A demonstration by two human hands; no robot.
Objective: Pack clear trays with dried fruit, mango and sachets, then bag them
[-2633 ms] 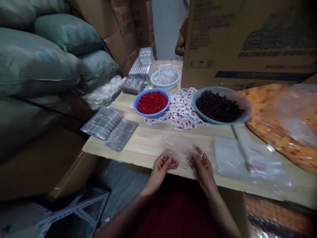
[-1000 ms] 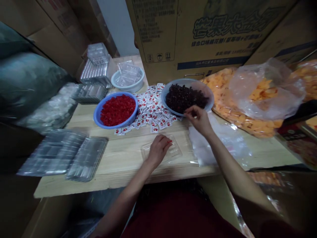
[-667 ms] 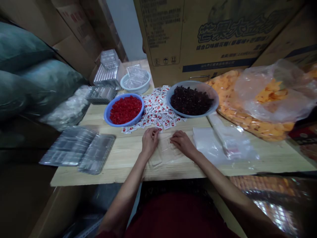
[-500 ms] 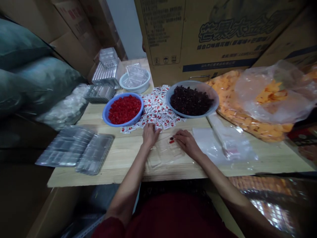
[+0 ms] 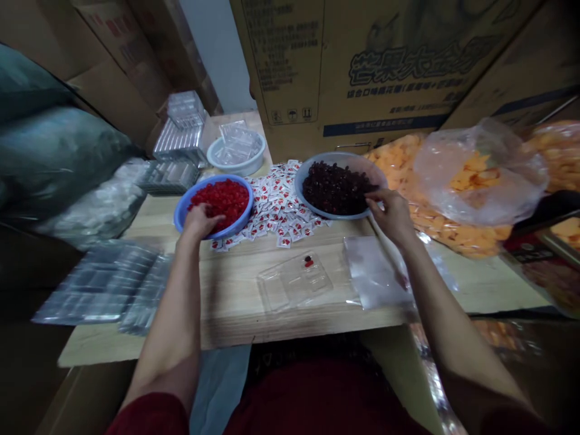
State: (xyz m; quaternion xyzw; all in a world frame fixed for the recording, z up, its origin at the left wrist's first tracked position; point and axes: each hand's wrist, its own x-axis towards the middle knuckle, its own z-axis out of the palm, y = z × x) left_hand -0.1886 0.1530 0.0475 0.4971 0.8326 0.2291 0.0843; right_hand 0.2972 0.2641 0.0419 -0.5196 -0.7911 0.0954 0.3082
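Observation:
My left hand [image 5: 200, 223] reaches over the near left rim of a blue bowl [image 5: 181, 225]. Its thumb and fingers are apart, with the tips among small red pieces [image 5: 229, 199]. My right hand [image 5: 392, 212] is at the right side of a pale translucent bowl [image 5: 308, 204] of dark, shiny pieces [image 5: 335, 187]. Thumb and forefinger stand apart there, close to the dark pieces. Between my arms a clear plastic tray [image 5: 281, 287] lies on the wooden table. One dark piece [image 5: 308, 258] and one red piece [image 5: 309, 264] sit in its upper right part.
Small printed sachets [image 5: 281, 205] are heaped between the bowls. Stacked clear trays [image 5: 99, 284] lie at left; a pale bowl [image 5: 258, 162] of clear packs stands behind. Plastic bags [image 5: 374, 272] lie right of the tray, bags of orange pieces [image 5: 475, 229] farther right. Cardboard boxes [image 5: 290, 72] back the table.
Both hands have left the clear tray. My left hand has moved left to the red pieces, my right hand right and away to the dark ones. The view has shifted slightly.

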